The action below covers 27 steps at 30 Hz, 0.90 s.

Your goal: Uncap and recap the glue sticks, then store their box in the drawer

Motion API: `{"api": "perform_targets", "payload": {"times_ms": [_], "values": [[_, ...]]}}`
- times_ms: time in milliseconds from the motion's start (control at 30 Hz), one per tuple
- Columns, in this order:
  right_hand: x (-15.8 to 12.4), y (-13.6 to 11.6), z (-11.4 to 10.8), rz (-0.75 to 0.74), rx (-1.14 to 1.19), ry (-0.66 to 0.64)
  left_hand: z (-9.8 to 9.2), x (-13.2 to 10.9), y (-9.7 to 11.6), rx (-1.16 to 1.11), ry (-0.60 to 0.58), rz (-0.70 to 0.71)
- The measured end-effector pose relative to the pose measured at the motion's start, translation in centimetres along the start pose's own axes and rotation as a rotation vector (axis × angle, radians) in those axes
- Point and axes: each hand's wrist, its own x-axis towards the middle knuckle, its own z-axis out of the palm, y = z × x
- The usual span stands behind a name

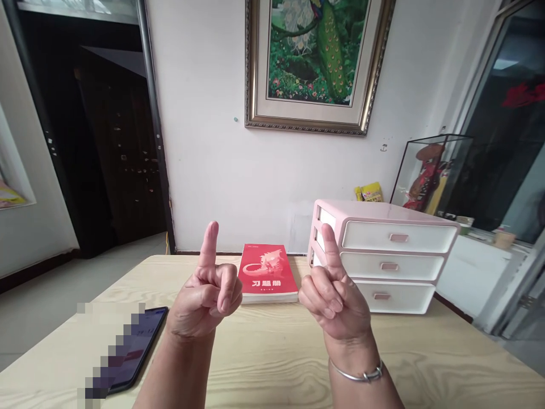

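My left hand (207, 295) and my right hand (334, 295) are raised above the wooden table (272, 358), each with the index finger pointing up and the other fingers curled into the palm. Neither hand holds anything. Between them, further back on the table, lies a red book (267, 271) flat and closed. A pink and white three-drawer box (383, 255) stands just behind my right hand, its drawers closed. A silver bracelet (357, 373) circles my right wrist.
A dark phone (138, 346) lies at the table's left, near my left forearm. A framed peacock picture (317, 62) hangs on the wall behind. A glass case (430, 173) stands at the back right. A dark doorway (97, 142) opens at the left.
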Motion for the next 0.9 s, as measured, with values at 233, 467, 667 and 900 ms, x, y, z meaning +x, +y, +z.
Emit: {"api": "perform_targets", "payload": {"times_ms": [233, 467, 667, 900], "values": [[-0.5, -0.7, 0.6, 0.002, -0.039, 0.005, 0.5, -0.2, 0.7, 0.026, -0.026, 0.017], [-0.2, -0.5, -0.4, -0.003, -0.056, 0.027, -0.2, -0.3, 0.4, 0.015, -0.009, -0.005], [-0.1, 0.1, -0.8, 0.028, -0.026, 0.035, -0.3, -0.8, 0.1, 0.003, 0.049, -0.034], [-2.4, 5.1, -4.7, 0.223, 0.001, 0.417, -1.7, -4.3, -2.4, 0.23, 0.318, -0.279]]}}
